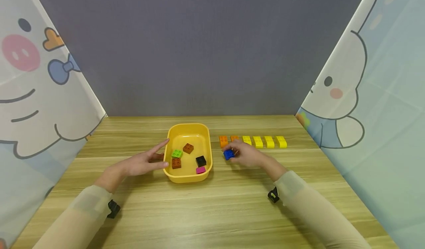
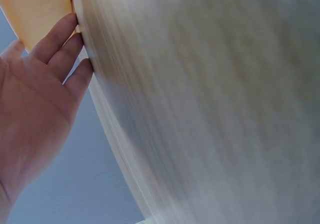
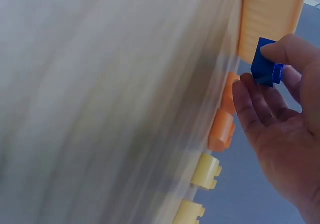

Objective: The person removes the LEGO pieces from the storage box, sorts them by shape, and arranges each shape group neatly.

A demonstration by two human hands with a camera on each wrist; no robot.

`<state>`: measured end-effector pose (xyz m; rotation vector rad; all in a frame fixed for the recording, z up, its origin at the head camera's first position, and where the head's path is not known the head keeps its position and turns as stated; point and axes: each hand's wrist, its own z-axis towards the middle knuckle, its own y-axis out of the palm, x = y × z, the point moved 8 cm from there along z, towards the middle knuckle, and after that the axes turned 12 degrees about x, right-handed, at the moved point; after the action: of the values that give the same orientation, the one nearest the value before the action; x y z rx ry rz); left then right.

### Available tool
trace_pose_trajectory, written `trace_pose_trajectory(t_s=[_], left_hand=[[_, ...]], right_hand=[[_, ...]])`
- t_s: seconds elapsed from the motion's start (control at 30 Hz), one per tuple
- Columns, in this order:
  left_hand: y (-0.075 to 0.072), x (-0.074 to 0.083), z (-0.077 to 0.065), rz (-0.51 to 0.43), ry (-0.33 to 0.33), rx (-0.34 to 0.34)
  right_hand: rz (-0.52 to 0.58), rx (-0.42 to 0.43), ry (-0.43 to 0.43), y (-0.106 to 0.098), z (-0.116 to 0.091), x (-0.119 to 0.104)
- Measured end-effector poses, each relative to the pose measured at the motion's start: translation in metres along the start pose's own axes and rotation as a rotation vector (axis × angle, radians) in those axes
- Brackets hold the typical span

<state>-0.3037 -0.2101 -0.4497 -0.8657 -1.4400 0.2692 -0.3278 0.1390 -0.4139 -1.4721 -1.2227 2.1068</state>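
A blue toy brick (image 1: 228,154) is pinched between the thumb and fingers of my right hand (image 1: 247,154), just in front of the orange bricks. The right wrist view shows the same blue brick (image 3: 265,64) held above the tabletop. My left hand (image 1: 141,163) lies against the left side of a yellow plastic bin (image 1: 189,179), its fingers spread and fairly straight at the rim. Inside the bin are a lime green brick (image 1: 177,153), two brown bricks (image 1: 188,148), a black brick (image 1: 200,161) and a pink brick (image 1: 200,170).
Right of the bin, a row runs along the wooden table (image 1: 199,212): two orange bricks (image 1: 223,141), then several yellow bricks (image 1: 269,142). A grey panel (image 1: 199,49) stands at the table's back edge. Printed cloth walls (image 1: 382,94) flank both sides.
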Motion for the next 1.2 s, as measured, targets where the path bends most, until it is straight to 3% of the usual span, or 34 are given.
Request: trace_pose_trajectory(t_s=[0.43, 0.8, 1.2], left_hand=[[0.0, -0.002, 0.0, -0.012, -0.004, -0.005], [-0.001, 0.0, 0.0, 0.0, -0.001, 0.0], [-0.001, 0.001, -0.002, 0.003, -0.002, -0.003]], right_hand=[[-0.113, -0.001, -0.012, 0.014, 0.007, 0.008], [-0.127, -0.01, 0.028, 0.017, 0.01, 0.011], [-0.153, -0.013, 0.014, 0.017, 0.01, 0.012]])
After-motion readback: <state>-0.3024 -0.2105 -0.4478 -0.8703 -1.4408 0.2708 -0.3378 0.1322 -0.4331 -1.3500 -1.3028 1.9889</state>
